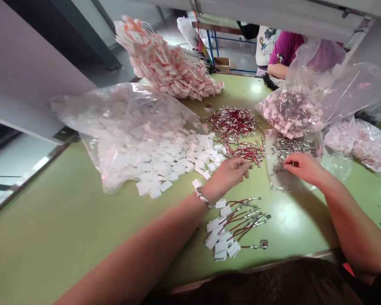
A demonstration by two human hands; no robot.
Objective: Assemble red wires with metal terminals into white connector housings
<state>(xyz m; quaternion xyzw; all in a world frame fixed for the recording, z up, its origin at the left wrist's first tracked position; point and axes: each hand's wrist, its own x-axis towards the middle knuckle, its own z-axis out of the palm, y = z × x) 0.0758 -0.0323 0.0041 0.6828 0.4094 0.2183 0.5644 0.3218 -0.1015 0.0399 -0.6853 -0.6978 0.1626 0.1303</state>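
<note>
My left hand (231, 174) is closed, its fingertips pressed together at the near edge of a pile of short red wires with metal ends (246, 150). Whatever lies between those fingers is too small to make out. My right hand (301, 166) pinches at the near edge of a heap of small metal parts (294, 145) on a clear plastic bag (274, 181); what it holds is hidden. Below my left wrist lies a group of white tabs joined to red wires (238, 222), metal ends pointing right. Loose white plastic pieces (174, 156) spill out left of my left hand.
A large clear bag (114, 127) covers many white pieces. Behind it lies a bundle of orange-and-white parts (171, 63). Bags of pinkish-white pieces (292, 110) stand at the back right. Across the green table (92, 237) is a person in a purple sleeve (284, 48).
</note>
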